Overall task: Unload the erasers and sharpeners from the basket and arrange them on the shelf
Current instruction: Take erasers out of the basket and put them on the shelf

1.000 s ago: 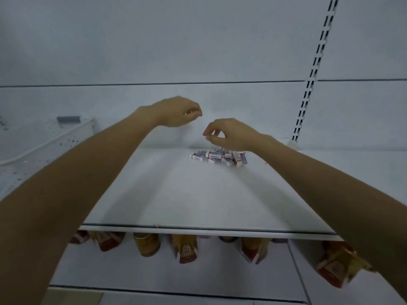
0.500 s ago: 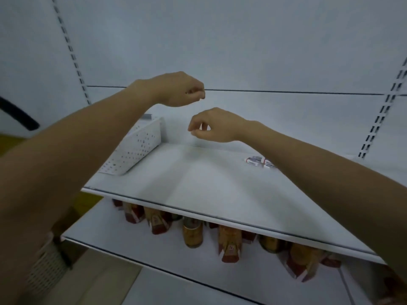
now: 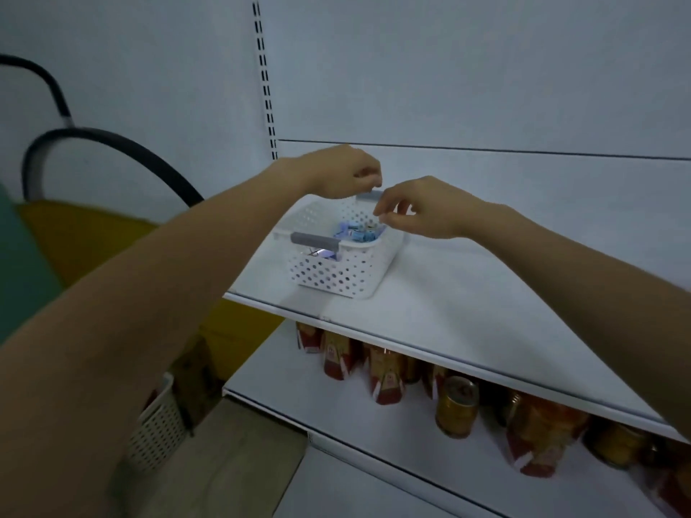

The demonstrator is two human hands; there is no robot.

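Both hands have moved left along the shelf (image 3: 467,293), away from the eraser pile, which is now out of sight. The left hand (image 3: 340,173) and right hand (image 3: 418,207) now hover with curled fingers over the basket (image 3: 336,271), previously off to the left.

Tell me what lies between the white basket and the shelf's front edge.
Nothing. In the head view, the shelf is bare from the white basket to its front edge.
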